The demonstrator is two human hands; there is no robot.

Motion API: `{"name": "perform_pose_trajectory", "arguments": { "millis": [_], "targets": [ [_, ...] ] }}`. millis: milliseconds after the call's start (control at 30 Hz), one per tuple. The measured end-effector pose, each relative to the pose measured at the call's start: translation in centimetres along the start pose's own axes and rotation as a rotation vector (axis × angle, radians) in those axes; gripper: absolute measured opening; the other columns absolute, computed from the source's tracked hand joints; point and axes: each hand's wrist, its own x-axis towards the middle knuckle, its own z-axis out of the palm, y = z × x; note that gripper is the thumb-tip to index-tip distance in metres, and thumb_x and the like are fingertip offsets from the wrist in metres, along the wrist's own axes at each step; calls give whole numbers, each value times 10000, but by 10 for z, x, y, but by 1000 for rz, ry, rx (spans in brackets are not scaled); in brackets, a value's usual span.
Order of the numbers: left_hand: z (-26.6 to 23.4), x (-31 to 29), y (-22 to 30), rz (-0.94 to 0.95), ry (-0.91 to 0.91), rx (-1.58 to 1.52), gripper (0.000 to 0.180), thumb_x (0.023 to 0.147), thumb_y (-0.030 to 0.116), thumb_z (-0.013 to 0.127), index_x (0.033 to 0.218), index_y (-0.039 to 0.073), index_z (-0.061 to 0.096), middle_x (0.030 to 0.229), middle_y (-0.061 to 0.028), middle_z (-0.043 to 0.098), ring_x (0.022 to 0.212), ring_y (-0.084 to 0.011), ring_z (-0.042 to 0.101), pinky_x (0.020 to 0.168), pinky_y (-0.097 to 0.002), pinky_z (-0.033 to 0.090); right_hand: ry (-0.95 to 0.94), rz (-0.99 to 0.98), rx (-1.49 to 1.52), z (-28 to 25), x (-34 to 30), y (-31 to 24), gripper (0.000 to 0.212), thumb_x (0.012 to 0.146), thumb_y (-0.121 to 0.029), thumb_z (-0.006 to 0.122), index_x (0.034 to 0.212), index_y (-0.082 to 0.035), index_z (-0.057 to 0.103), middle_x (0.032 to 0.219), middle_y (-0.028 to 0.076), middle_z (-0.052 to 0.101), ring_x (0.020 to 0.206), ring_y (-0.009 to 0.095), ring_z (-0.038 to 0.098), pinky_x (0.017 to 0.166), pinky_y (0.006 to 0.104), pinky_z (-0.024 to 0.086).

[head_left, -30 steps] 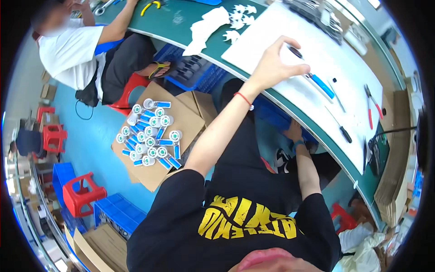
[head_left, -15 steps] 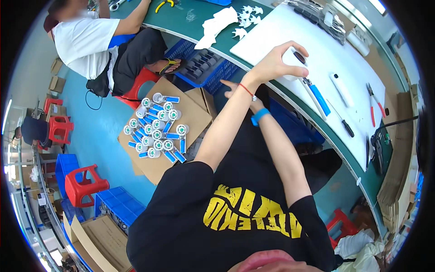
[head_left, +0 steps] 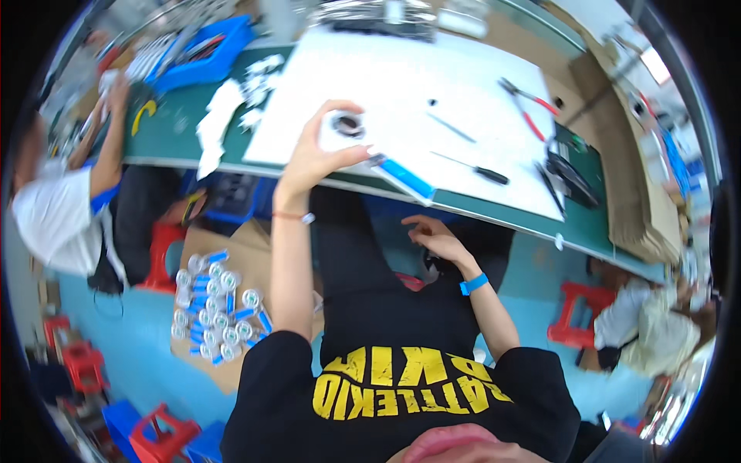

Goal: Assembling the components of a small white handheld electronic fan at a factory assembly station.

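My left hand holds a white round housing with a dark centre, thumb and fingers curled around its sides. A blue cylinder, like a battery, extends from beside the thumb toward the table's front edge. My right hand hovers below that edge, over my lap, with its fingers apart and nothing visible in them. On the white board lie a screwdriver, red-handled pliers and a slim white tube, which is blurred and washed out.
At the board's left are white cloth and several small white parts. Similar blue-and-white units cover a cardboard sheet at lower left. A co-worker sits at the far left. Black tools and stacked cardboard occupy the right.
The whole view has swung, so the table now lies more squarely ahead. My left hand still holds the white housing. My right hand has moved out from behind the left forearm to its right.
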Motion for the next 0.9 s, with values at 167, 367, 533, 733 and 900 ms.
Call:
{"name": "perform_pose_trajectory", "arguments": {
  "millis": [167,367,533,733,900],
  "targets": [
    [-2,-13,5,-121,128,-204,735,610,311,810,1221,27,515,1019,-49,555,956,-151,559,855,-292,463,-216,-142,180,-10,-39,-98,359,934,-142,586,1282,-55,573,887,12,617,776,49,520,709,252,478],
    [-4,-13,-20,-118,9,-308,708,786,280,729,1358,17,404,1162,-119,555,1021,-178,559,930,-300,444,-453,-113,-51,111,100,-75,649,810,-288,621,1375,-13,457,1112,204,638,960,295,614,849,386,498],
    [-18,-23,-11,-89,-17,-146,687,756,338,761,1293,38,455,1060,-88,533,886,-154,540,810,-277,440,-405,-523,-78,156,76,-73,592,853,-236,626,1360,14,449,1257,206,576,1092,276,570,939,375,454],
    [13,-18,-2,-116,106,-126,673,718,268,718,1290,11,474,1120,-83,542,1029,-204,558,906,-327,463,-229,-191,-40,35,-10,12,432,903,-275,631,1274,-59,581,990,88,678,867,127,613,751,295,509],
    [7,-6,-1,-126,34,-78,643,677,307,812,1203,37,558,1038,-43,594,928,-130,574,835,-287,473,-367,-125,81,-15,-66,-61,368,958,-176,570,1312,-81,549,764,0,556,663,62,482,612,235,425]
  ]
}}
